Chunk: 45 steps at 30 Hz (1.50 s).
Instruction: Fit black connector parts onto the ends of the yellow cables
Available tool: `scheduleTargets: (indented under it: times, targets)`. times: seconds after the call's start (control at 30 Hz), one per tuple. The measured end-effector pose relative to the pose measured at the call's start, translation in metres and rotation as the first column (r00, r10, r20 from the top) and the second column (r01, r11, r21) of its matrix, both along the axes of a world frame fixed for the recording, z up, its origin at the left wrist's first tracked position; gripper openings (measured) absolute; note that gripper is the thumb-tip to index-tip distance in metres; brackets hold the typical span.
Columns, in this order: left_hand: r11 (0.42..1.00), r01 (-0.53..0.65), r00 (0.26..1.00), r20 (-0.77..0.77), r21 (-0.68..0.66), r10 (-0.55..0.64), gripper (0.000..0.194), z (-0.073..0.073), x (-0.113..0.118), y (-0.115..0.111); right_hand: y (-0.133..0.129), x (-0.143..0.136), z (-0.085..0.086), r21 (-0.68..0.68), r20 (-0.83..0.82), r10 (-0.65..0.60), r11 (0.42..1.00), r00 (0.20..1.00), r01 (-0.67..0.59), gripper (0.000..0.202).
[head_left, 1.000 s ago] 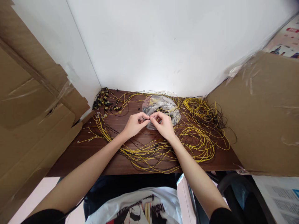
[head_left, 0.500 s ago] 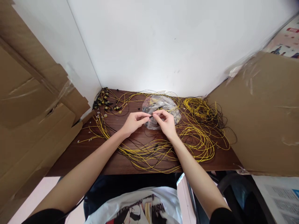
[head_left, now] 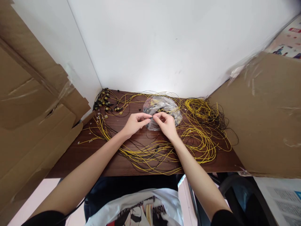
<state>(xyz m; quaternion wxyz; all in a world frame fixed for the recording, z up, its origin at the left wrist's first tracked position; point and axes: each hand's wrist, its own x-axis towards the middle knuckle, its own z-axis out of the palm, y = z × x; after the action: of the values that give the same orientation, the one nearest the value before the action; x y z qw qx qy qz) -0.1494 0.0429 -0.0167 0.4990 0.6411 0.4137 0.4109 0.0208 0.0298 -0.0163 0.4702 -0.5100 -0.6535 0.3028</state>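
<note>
Between the fingertips of both hands is a small black part [head_left: 151, 117], its details too small to make out. My left hand [head_left: 136, 123] pinches its left end with thumb and forefinger. My right hand [head_left: 166, 123] closes thumb and forefinger on its right end. Behind and beneath the hands lies a clear plastic bag [head_left: 154, 125] with dark pieces inside. Yellow and black wires [head_left: 145, 155] run across the table in front of the hands and loop round to the right.
The brown table [head_left: 113, 169] has a coil of yellow wire [head_left: 199, 108] at the back right and black connectors [head_left: 102, 102] at the back left. Cardboard sheets stand at the left [head_left: 35, 119] and right [head_left: 265, 119]. A white wall [head_left: 152, 47] rises behind.
The fingers of my right hand have shifted slightly around the black part, and the thumb has moved a little left. My left hand has stayed almost still.
</note>
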Motion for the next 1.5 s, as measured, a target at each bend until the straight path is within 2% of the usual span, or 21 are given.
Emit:
scheduleTargets:
  times: [0.23, 0.43, 0.73, 0.9, 1.3, 1.5]
  targets:
    - [0.997, 0.023, 0.993, 0.115, -0.074, -0.015, 0.035, 0.0026, 0.0017, 0.0001, -0.0033, -0.0024, 0.0049, 0.043, 0.039, 0.032, 0.998, 0.999, -0.034, 0.021]
    - [0.995, 0.043, 0.99, 0.135, -0.09, -0.031, 0.033, 0.0048, 0.0009, -0.0003, -0.0047, -0.0034, 0.005, 0.07, 0.065, 0.02, 0.997, 0.998, -0.025, 0.02]
    - [0.991, 0.055, 0.982, 0.187, -0.124, -0.031, 0.034, 0.0029, 0.001, 0.0006, -0.0028, -0.0029, 0.0022, 0.085, 0.016, -0.061, 0.995, 0.998, 0.059, 0.021]
    - [0.991, 0.047, 0.983, 0.18, -0.125, -0.024, 0.035, 0.003, 0.0005, 0.0006, -0.0018, -0.0023, 0.0009, 0.065, -0.026, -0.044, 0.997, 0.999, 0.045, 0.019]
    - [0.989, 0.068, 0.982, 0.182, -0.132, -0.043, 0.042, 0.0055, -0.0006, 0.0001, -0.0052, -0.0041, 0.006, 0.141, 0.166, 0.008, 0.99, 0.986, -0.032, 0.021]
    - [0.985, 0.091, 0.99, 0.119, -0.145, -0.074, 0.043, 0.0061, -0.0018, 0.0003, -0.0057, -0.0046, 0.0051, 0.159, 0.196, -0.046, 0.987, 0.98, 0.015, 0.022]
